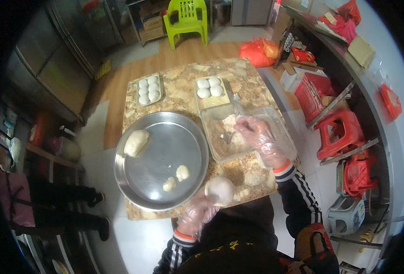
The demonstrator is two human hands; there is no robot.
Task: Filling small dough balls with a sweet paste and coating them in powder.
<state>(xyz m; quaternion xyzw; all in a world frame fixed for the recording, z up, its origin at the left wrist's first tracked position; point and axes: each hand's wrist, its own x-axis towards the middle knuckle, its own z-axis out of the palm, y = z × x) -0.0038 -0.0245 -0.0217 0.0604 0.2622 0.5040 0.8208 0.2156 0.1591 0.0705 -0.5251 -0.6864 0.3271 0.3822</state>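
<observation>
My left hand (198,213), in a clear plastic glove, holds a round, pale piece of dough (219,191) just over the table's near edge. My right hand (256,130), gloved the same way, is above a clear plastic tub (213,156) of crumbly brown filling (219,125). Its fingers are bunched; whether anything is between them cannot be told. A metal spoon (225,137) lies in the filling. Left of the tub, a wide round metal pan (166,161) carries a large dough lump (136,143) and two small pieces, one (182,173) rounder than the other (169,184).
Trays of white dough balls, one on the left (149,89) and one on the right (210,89), occupy the far side of the stone-patterned table (178,82). A second plastic tub (280,133) sits under my right wrist. Another person's legs (68,202) show at left. Red stools (340,135) stand at right.
</observation>
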